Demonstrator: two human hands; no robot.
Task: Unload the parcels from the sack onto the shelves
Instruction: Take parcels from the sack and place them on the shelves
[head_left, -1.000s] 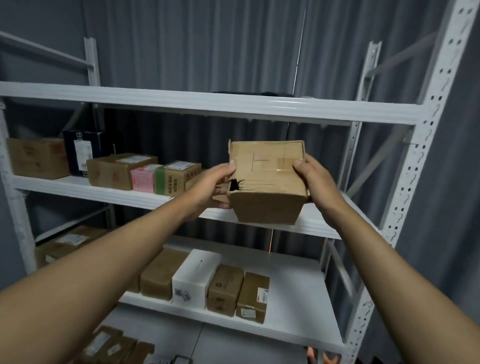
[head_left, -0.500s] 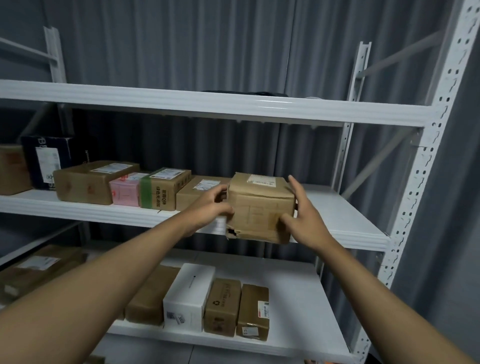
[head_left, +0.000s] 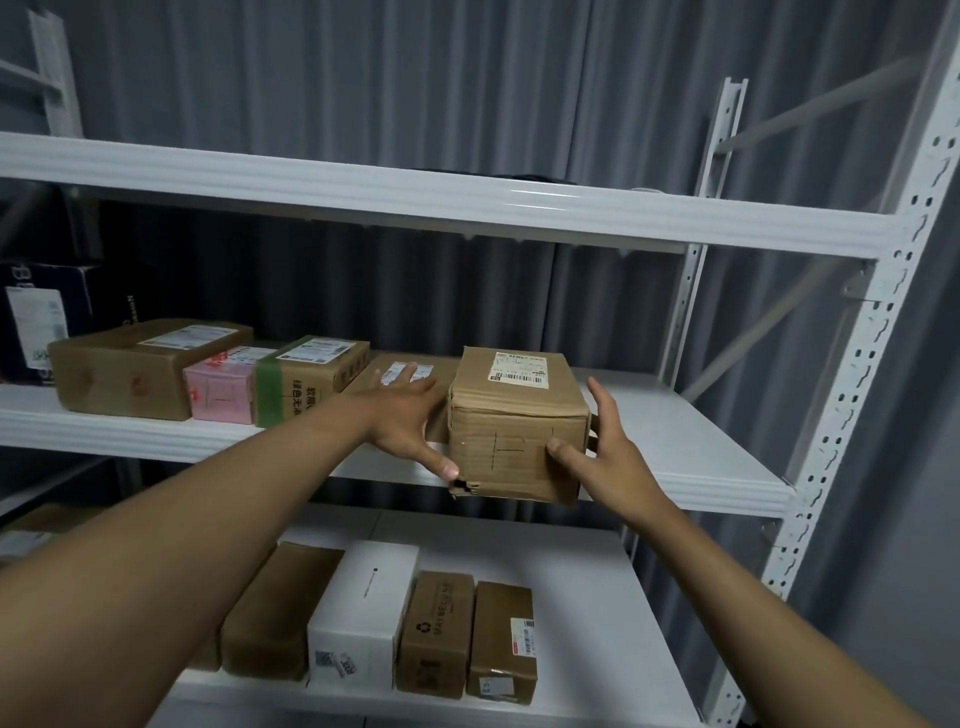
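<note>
Grey curtain backdrop, white steel rack in front of you. Your brown parcel (head_left: 514, 426) sits on the middle shelf (head_left: 675, 467), at the right end of the row, front bottom edge overhanging the shelf lip a little; its torn lower-left corner hangs over too.

Your left hand (head_left: 410, 415) lies flat along the parcel's left side, fingers straight and spread, thumb at the torn corner. Your right hand (head_left: 597, 447) is on the right side, fingers straight and splayed, thumb pressing the front face. Neither hand curls round it, so I'd call this squaring it up, not carrying.

Progress: middle shelf holds a large brown box (head_left: 135, 369), pink box (head_left: 223, 389), green-taped box (head_left: 306, 374) and a flat box (head_left: 400, 371) behind your left hand. Lower shelf (head_left: 597, 623) holds a white box (head_left: 358, 618) and several brown ones. Sack isn't in view, so can't tell what's left. Probably this parcel needs a push back to sit fully on.
</note>
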